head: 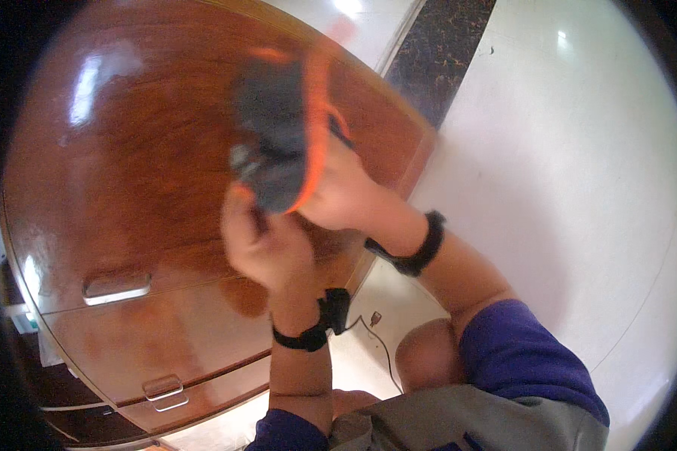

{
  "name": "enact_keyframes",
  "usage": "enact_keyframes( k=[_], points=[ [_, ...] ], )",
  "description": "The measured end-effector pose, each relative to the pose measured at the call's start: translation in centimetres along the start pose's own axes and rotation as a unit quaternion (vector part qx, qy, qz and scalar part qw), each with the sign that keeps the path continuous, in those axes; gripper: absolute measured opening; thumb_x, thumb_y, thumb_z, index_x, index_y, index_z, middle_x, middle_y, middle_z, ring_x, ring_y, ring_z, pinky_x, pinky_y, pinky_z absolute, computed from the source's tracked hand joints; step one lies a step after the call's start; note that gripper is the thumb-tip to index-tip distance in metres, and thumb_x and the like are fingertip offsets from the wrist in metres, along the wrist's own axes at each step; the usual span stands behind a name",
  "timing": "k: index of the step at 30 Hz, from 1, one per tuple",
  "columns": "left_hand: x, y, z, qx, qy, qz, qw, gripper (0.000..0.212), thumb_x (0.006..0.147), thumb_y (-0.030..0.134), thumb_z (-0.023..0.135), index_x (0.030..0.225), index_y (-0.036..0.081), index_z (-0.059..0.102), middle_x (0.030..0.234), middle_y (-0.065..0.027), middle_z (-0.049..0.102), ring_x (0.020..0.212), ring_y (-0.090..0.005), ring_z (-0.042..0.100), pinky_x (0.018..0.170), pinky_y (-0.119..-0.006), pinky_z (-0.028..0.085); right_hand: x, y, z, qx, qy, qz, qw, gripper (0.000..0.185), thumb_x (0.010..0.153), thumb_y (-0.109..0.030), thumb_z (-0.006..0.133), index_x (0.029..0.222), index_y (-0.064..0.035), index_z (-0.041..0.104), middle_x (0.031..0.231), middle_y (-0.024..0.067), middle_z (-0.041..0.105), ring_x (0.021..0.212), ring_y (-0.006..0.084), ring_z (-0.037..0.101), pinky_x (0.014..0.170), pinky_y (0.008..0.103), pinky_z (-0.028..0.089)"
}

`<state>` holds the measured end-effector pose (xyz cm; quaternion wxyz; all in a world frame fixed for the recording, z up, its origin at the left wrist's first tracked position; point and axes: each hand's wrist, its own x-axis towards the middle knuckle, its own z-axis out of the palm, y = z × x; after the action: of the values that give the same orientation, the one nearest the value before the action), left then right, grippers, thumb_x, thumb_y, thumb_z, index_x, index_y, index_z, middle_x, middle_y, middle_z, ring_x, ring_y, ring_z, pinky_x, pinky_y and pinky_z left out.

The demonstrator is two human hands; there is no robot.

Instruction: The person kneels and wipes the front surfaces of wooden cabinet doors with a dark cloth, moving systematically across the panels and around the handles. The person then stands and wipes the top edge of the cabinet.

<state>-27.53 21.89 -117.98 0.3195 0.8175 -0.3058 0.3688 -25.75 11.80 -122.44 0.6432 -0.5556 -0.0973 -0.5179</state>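
Note:
A dark grey fabric article (273,121) with bright orange edging is raised in front of me, blurred by motion, and its exact kind cannot be told. My left hand (270,242) pinches its lower left corner, next to a small pale patch. On the other side, my right hand (341,189) holds the orange-edged side, and its fingers are hidden behind or inside the fabric. A black wrist strap (301,340) is on my left wrist, another black strap (423,253) on my right. Behind the article is a glossy reddish-brown wooden surface (163,186).
Metal handles sit on the wooden furniture: an upper handle (116,294) and a lower handle (166,393). Pale flooring (530,186) with a dark stone band (434,62) lies to the right. A thin black cable (387,352) with a plug (375,318) shows near my knee (431,355).

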Motion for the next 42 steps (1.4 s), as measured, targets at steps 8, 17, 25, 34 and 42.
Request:
enact_keyframes(
  k=[8, 17, 25, 34, 42],
  points=[
    [-2.7, -3.2, 2.7, 0.167, -0.226, 0.152, 0.948, 0.019, 0.082, 0.006, 0.064, 0.1, 0.001, 0.067, 0.102, -0.0184, 0.066, 0.091, -0.0334, 0.064, 0.082, -0.039, 0.052, -5.8, 8.7, -2.3, -0.213, 0.087, -0.014, 0.973, 0.055, 0.072, -0.036, 0.068, 0.115, -0.0037, 0.06, 0.122, 0.018, 0.056, 0.123, 0.0384, 0.046, 0.108, 0.0544, 0.026],
    [-9.0, -6.0, 10.2, 0.115, -0.419, 0.165, 0.885, 0.021, 0.086, 0.012, 0.051, 0.1, 0.0, 0.06, 0.108, -0.0202, 0.062, 0.096, -0.0397, 0.058, 0.087, -0.046, 0.047, -18.8, 18.9, -4.1, -0.214, 0.112, 0.314, 0.918, 0.038, 0.082, -0.021, 0.065, 0.116, -0.0078, 0.058, 0.12, 0.0118, 0.057, 0.109, 0.029, 0.054, 0.099, 0.0397, 0.039],
    [-8.6, -4.6, 9.8, 0.058, -0.385, 0.063, 0.919, 0.021, 0.087, 0.012, 0.054, 0.1, -0.001, 0.064, 0.103, -0.0213, 0.064, 0.094, -0.0383, 0.061, 0.084, -0.044, 0.049, -17.1, 21.7, -3.0, -0.115, 0.188, 0.346, 0.912, 0.018, 0.089, -0.006, 0.05, 0.106, -0.0052, 0.055, 0.105, 0.0157, 0.058, 0.098, 0.0302, 0.055, 0.089, 0.0369, 0.044],
    [-8.7, -4.7, 11.1, 0.021, -0.432, 0.075, 0.899, 0.02, 0.087, 0.012, 0.055, 0.102, 0.001, 0.062, 0.101, -0.0206, 0.063, 0.094, -0.0387, 0.06, 0.081, -0.046, 0.049, -12.9, 15.8, -6.4, -0.254, 0.202, 0.236, 0.916, 0.013, 0.084, -0.011, 0.053, 0.093, -0.0037, 0.059, 0.095, 0.0162, 0.062, 0.093, 0.033, 0.058, 0.083, 0.0431, 0.044],
    [-16.9, -11.1, 4.8, 0.099, -0.38, -0.102, 0.914, 0.027, 0.081, 0.021, 0.064, 0.103, 0.007, 0.063, 0.099, -0.0185, 0.064, 0.092, -0.0389, 0.06, 0.08, -0.045, 0.049, -21.6, 11.8, 1.6, -0.259, 0.068, 0.343, 0.9, 0.019, 0.085, -0.015, 0.051, 0.092, -0.0043, 0.065, 0.096, 0.0154, 0.065, 0.091, 0.0337, 0.062, 0.08, 0.044, 0.047]
  ],
)
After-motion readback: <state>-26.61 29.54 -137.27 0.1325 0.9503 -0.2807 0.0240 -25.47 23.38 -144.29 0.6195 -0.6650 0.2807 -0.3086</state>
